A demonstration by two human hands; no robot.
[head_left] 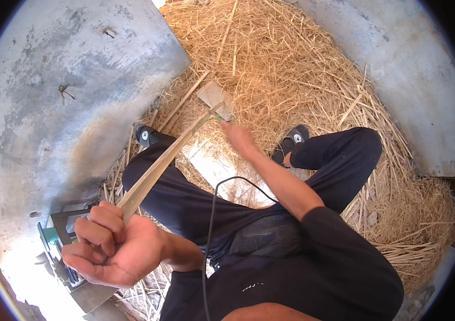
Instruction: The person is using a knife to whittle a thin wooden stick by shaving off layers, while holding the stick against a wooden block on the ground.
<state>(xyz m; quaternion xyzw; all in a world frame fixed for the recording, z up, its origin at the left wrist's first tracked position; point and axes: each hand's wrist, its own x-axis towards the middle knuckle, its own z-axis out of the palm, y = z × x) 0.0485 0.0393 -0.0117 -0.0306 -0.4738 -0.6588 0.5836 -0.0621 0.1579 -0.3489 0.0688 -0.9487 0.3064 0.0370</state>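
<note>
My left hand (131,249) is raised at the lower left, its fingers curled round one end of a long, pale bamboo strip (160,166). The strip slants up and away to a narrow tip near the middle of the view. There my right hand (240,140) is closed on the handle of a broad, flat-bladed cleaver (209,92), with a bit of green showing by the grip. The strip's far end crosses in front of the blade; whether the two touch I cannot tell.
Shavings and thin strips (286,59) cover the floor between grey slabs (51,107) (398,69). My bent knees and dark shoes (296,135) flank the work. A black cable (214,206) crosses my lap. Dark equipment with a teal part (51,235) stands beside my left hand.
</note>
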